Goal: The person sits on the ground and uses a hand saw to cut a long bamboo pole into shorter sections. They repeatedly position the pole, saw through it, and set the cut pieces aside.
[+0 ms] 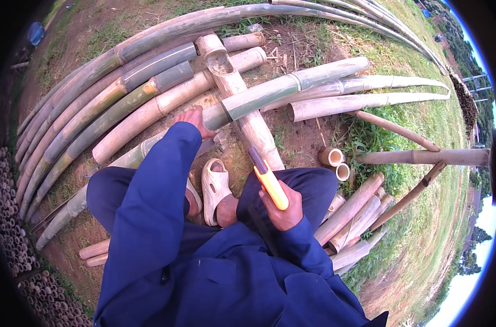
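My right hand (pixel 283 209) is closed around the yellow-orange handle of a handsaw (pixel 271 184). Its narrow blade points away from me, up to a dark cut line across a thick green bamboo pole (pixel 270 94). The pole slants from lower left to upper right and rests across a pale log (pixel 238 87) with a hollowed notch near its far end. Just left of the cut, my left hand (pixel 195 120) grips the pole, its fingers partly hidden by the sleeve. How deep the blade sits in the bamboo I cannot tell.
Long bamboo poles (pixel 103 65) lie side by side at the left. More poles (pixel 362 101) stretch off to the right, near a bamboo post frame (pixel 422 157). Short cut pieces (pixel 332 157) lie by my right knee. Stacked bamboo sections (pixel 11 218) fill the left edge.
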The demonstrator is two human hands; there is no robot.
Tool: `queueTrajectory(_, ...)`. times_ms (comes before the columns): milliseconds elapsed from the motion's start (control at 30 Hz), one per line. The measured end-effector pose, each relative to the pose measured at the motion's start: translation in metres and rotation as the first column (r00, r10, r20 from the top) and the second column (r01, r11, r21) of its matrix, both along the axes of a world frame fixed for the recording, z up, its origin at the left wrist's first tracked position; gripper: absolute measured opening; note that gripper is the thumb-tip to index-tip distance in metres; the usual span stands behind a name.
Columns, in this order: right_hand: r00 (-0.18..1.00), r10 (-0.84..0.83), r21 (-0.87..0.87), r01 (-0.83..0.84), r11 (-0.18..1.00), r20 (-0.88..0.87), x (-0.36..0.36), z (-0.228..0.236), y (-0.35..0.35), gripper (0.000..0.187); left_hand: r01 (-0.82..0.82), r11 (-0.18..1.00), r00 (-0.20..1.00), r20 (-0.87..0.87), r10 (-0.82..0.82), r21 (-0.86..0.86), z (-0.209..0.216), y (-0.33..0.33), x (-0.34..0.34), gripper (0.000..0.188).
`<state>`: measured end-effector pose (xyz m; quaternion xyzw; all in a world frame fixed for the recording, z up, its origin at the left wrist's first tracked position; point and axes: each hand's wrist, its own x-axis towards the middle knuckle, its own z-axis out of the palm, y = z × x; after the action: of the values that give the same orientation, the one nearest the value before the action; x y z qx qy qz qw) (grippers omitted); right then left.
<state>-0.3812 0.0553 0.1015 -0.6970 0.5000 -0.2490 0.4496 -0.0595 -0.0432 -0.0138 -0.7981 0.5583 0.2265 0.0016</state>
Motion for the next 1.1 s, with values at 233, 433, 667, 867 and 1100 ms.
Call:
queueTrajectory(233,0.997,-0.043,-0.097,0.048,0.994,0.057,-0.033,0.009,0.040,0.011,0.025,1.000,1.000,0.000,-0.025,0.010,-0.003,0.010,0.001,0.080)
queueTrajectory(433,0.991,0.011,0.047,-0.017,0.999,0.135,0.005,-0.021,0.004,0.012,0.033,0.999,0.999,-0.032,-0.032,0.013,-0.001,0.016,-0.004,0.085)
queueTrajectory(667,1.000,0.007,-0.043,-0.006,0.999,0.012,-0.049,0.030,0.041,0.021,-0.015,1.000,0.996,-0.087,0.015,0.004,0.021,0.006,-0.002,0.096)
queueTrajectory(867,0.996,0.063,-0.098,-0.055,0.994,0.071,0.015,-0.034,-0.003,0.018,-0.008,0.999,1.000,-0.006,0.007,-0.048,0.021,0.017,0.007,0.094)
queueTrajectory(1100,0.997,0.051,-0.021,-0.052,0.998,-0.060,-0.063,0.067,0.055,0.023,-0.028,0.999,0.999,-0.021,0.028,-0.015,0.025,0.013,0.001,0.092)
